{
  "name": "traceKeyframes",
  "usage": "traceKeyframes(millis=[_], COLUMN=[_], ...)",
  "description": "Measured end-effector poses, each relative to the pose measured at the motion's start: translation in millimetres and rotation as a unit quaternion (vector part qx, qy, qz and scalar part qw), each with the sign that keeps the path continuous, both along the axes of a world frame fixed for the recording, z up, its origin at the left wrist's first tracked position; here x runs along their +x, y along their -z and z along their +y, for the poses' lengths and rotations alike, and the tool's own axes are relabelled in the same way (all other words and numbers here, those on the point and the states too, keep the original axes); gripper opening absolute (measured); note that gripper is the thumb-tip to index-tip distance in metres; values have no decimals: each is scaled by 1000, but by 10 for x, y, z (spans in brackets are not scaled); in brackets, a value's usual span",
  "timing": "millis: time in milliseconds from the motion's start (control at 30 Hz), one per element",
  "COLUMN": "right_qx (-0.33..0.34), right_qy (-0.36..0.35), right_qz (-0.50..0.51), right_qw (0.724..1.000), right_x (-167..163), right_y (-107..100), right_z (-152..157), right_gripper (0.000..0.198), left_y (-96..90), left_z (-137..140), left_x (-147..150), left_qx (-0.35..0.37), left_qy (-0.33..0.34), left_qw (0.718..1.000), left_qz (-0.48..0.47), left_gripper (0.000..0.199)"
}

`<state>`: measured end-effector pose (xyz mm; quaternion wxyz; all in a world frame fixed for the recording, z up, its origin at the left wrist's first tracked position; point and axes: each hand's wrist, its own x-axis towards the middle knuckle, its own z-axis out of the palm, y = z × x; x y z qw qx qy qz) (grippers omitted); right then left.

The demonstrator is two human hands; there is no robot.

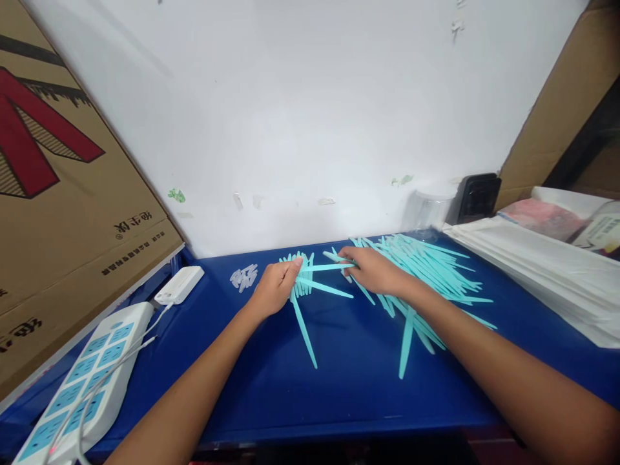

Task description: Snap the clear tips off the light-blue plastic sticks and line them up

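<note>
Blue table [271, 400]: lies beneath both your hands.
Loose pile [411, 265]: teal sticks spread beneath and beyond your right hand; most appear ungathered, so much looks left.
Left hand [277, 286]: your thumb and fingers pinch teal sticks; count hidden.
Right hand [371, 268]: fingers curl at one stick's end; whether they grip it, cannot tell.
Gathered row [304, 284]: at your left fingertips, apparently a small share done.
Clear pieces [244, 278]: left of your left hand, untouched.

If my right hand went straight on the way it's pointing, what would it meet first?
Beyond the teal stick at its fingers, your right hand would likely meet the bunched teal sticks at your left hand; depth is unclear, so it might pass above.
</note>
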<state>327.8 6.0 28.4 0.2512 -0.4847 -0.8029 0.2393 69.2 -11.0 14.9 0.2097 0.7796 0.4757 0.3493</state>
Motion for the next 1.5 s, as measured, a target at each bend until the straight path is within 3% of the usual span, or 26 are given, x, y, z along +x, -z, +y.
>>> traceKeyframes(millis=[67, 167, 333, 400, 567, 733, 900, 1167, 1500], right_qx=[9, -4, 128, 136, 52, -8, -25, -129, -126], right_qy=[21, -6, 72, 66, -95, -131, -174, -182, -175], right_qz=[26, 69, -12, -12, 29, 102, 96, 85, 75], right_qw=[999, 998, 989, 988, 994, 986, 980, 971, 974], right_x=[18, 69, 277, 323, 158, -45, -40, -16, -39], right_y=[-9, -64, -123, -138, -223, -234, -178, -264, -196], right_z=[11, 24, 145, 173, 24, -130, -115, -182, -175], right_gripper=[21, 13, 24, 31, 38, 40, 47, 49, 42], left_y=[-2, -10, -29, -25, -13, -22, -7, 26, 54], left_z=[-7, -17, -25, -28, -40, -57, -65, -32, -12], left_x=[13, 25, 18, 18, 35, 46, 53, 16, 21], left_qx=[0, -5, -19, -25, -46, -70, -106, -152, -180], left_qy=[7, 16, 24, 29, 58, 73, 98, 111, 110], left_qw=[1000, 1000, 1000, 999, 997, 995, 990, 981, 975], left_qz=[1, 0, -3, -5, -17, -11, 3, -36, -65], left_gripper=[59, 59, 59, 59, 60, 61, 66, 67, 64])
